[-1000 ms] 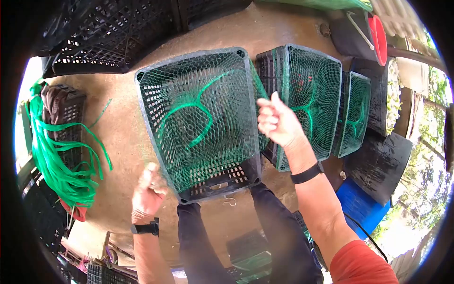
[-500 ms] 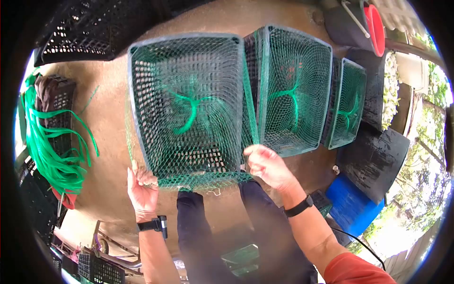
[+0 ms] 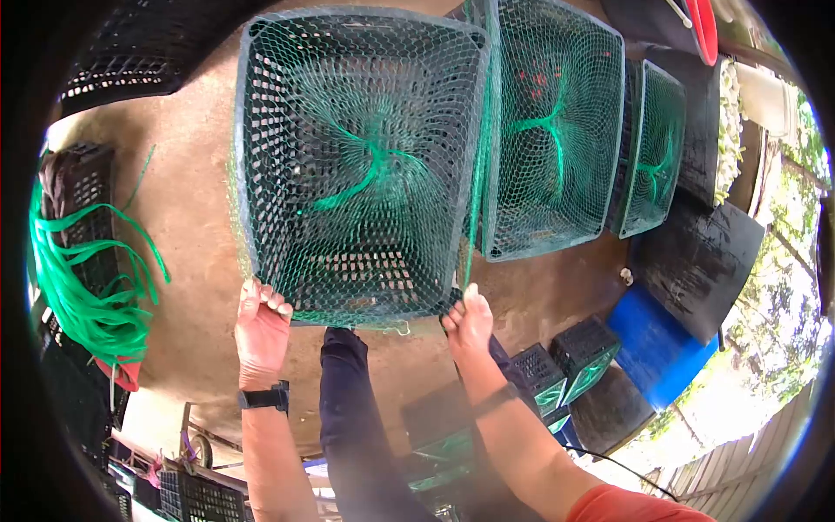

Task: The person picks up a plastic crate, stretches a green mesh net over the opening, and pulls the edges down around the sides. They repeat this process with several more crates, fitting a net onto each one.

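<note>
Green mesh netting [image 3: 378,165] is stretched across the open top of a black slotted crate [image 3: 244,130] in front of me, its bunched strands sagging into the middle. At the crate's near left corner, my left hand [image 3: 263,329] is closed with its fingertips on the netting's edge. My right hand [image 3: 470,324] pinches the netting at the near right corner, where a taut strip of mesh runs along the crate's right side. Both wrists wear dark bands.
Two more net-covered crates, a middle one [image 3: 491,174] and a far one [image 3: 639,157], line up to the right. Green strips [image 3: 83,296] hang over a crate at left. Blue sheet [image 3: 661,348] and smaller netted crates [image 3: 584,348] lie lower right.
My right hand has come down and pulled the netting to the near right corner. My left hand stays at the left corner. The view has shifted, so the crates appear higher.
</note>
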A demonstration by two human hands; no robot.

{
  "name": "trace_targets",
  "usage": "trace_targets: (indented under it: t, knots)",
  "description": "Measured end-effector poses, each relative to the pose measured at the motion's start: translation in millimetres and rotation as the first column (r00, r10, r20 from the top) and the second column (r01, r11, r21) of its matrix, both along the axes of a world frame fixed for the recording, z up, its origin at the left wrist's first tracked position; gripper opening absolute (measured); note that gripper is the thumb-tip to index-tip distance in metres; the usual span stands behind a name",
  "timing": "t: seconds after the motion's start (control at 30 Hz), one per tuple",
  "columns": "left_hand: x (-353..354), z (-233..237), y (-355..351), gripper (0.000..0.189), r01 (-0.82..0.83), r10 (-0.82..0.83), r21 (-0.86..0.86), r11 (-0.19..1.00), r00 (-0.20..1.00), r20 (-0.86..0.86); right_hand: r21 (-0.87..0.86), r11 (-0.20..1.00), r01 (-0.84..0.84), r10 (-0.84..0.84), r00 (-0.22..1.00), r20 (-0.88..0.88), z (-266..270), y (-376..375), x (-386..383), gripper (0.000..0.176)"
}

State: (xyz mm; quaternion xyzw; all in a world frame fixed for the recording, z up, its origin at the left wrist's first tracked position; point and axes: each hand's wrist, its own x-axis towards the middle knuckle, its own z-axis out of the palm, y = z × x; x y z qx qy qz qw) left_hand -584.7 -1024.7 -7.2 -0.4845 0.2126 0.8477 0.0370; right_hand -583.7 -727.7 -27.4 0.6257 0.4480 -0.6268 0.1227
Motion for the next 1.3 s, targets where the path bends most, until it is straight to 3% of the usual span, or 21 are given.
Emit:
trace_targets:
  t: [0.07, 0.2, 0.27, 0.33, 0.37, 0.43, 0.53, 0.63, 0.77, 0.87, 0.9, 0.93, 1.0, 1.07, 1.13, 1.17, 1.2, 1.23, 1.27, 1.3]
  knots:
    - [-3.5, -5.6, -1.1, 0.012, 0.001, 0.000, 0.022, 1.000, 1.000, -0.024, 0.125, 0.985, -0.118, 0.117, 0.993, 0.014, -35.9, -2.4, 14.5, 0.024]
    - [1.4, -10.7, -6.5, 0.014, 0.040, -0.039, 0.019, 0.999, 0.999, -0.020, 0.201, 0.969, -0.145, 0.166, 0.982, -0.092, -82.0, 5.1, 35.2, 0.020]
    - [8.6, -12.7, -5.7, 0.015, 0.058, -0.057, 0.032, 0.998, 0.998, -0.029, 0.023, 0.996, -0.082, 0.084, 0.988, -0.126, -89.4, 11.8, 38.3, 0.019]
    - [17.0, -7.0, -10.5, 0.017, 0.096, -0.093, 0.060, 0.994, 0.995, -0.044, 0.026, 0.990, -0.140, 0.143, 0.980, -0.137, -106.4, 17.3, 35.4, 0.015]
    - [30.5, -3.7, -15.4, 0.015, 0.027, -0.026, 0.049, 0.998, 1.000, -0.007, -0.074, 0.994, -0.083, 0.070, 0.985, -0.160, -115.9, 15.4, 26.8, 0.010]
    - [52.7, 4.3, -22.3, 0.011, -0.025, 0.037, -0.075, 0.997, 0.986, 0.163, -0.172, 0.983, 0.064, -0.093, 0.982, -0.167, -131.2, 15.7, 28.5, 0.005]
    - [68.2, -14.9, -19.0, 0.008, -0.004, 0.070, -0.259, 0.966, 0.967, 0.245, -0.056, 0.998, -0.017, 0.003, 0.973, -0.230, -118.8, 5.0, 14.6, 0.008]
    - [65.6, -34.4, -15.0, 0.015, 0.304, -0.029, -0.549, 0.779, 0.891, 0.453, 0.107, 0.993, -0.057, 0.076, 0.981, -0.176, -115.9, -2.7, 3.3, 0.010]
    - [73.5, -40.3, -12.9, 0.016, 0.427, -0.103, -0.583, 0.691, 0.857, 0.505, -0.034, 0.996, -0.084, 0.076, 0.980, -0.184, -105.6, -1.5, -3.2, 0.008]
    - [101.1, -71.8, -10.0, 0.016, 0.325, -0.033, -0.638, 0.698, 0.905, 0.425, -0.072, 0.996, -0.058, 0.045, 0.984, -0.170, -106.2, -3.0, -3.7, 0.007]
    - [121.1, -98.6, -15.4, 0.012, 0.282, -0.020, -0.704, 0.652, 0.934, 0.355, -0.099, 0.987, -0.125, 0.110, 0.983, -0.146, -109.8, 1.4, -2.3, 0.028]
    - [116.9, -101.0, -17.5, 0.012, 0.278, -0.018, -0.698, 0.660, 0.935, 0.355, -0.090, 0.987, -0.131, 0.117, 0.982, -0.145, -110.9, 2.5, -6.1, 0.028]
    - [101.9, -96.3, -22.8, 0.008, 0.343, -0.181, -0.658, 0.671, 0.935, 0.304, 0.005, 0.962, -0.273, 0.272, 0.956, -0.109, -110.1, 3.7, -6.9, 0.029]
    - [110.5, -108.1, -32.2, 0.005, 0.311, -0.121, -0.596, 0.740, 0.934, 0.336, 0.035, 0.944, -0.327, 0.328, 0.943, -0.047, -116.4, 11.7, -4.3, 0.030]
    - [127.1, -118.3, -47.7, 0.007, 0.349, 0.018, -0.553, 0.757, 0.834, 0.552, 0.058, 0.924, -0.379, 0.381, 0.924, -0.023, -123.1, 17.8, -9.0, 0.032]
    - [129.4, -102.6, -55.2, 0.013, 0.194, 0.071, -0.457, 0.868, 0.862, 0.501, 0.112, 0.901, -0.418, 0.429, 0.898, -0.095, -126.1, 20.4, -9.8, 0.028]
    - [111.6, -76.9, -49.0, 0.023, 0.161, 0.064, -0.433, 0.887, 0.885, 0.460, 0.175, 0.877, -0.447, 0.474, 0.864, -0.168, -123.9, 21.8, -15.6, 0.023]
    - [91.8, -44.5, -37.0, 0.032, 0.133, 0.052, -0.399, 0.907, 0.906, 0.420, 0.144, 0.873, -0.466, 0.479, 0.875, -0.069, -87.4, 3.0, -33.1, 0.029]
    - [82.4, -16.8, -27.6, 0.039, 0.179, -0.010, -0.378, 0.908, 0.912, 0.409, 0.126, 0.949, -0.289, 0.312, 0.917, -0.248, -115.9, 21.5, -7.7, 0.029]
    - [80.2, 2.7, -14.3, 0.046, 0.227, -0.082, -0.346, 0.910, 0.919, 0.386, 0.072, 0.944, -0.321, 0.321, 0.947, 0.019, -77.0, 19.0, -21.1, 0.023]
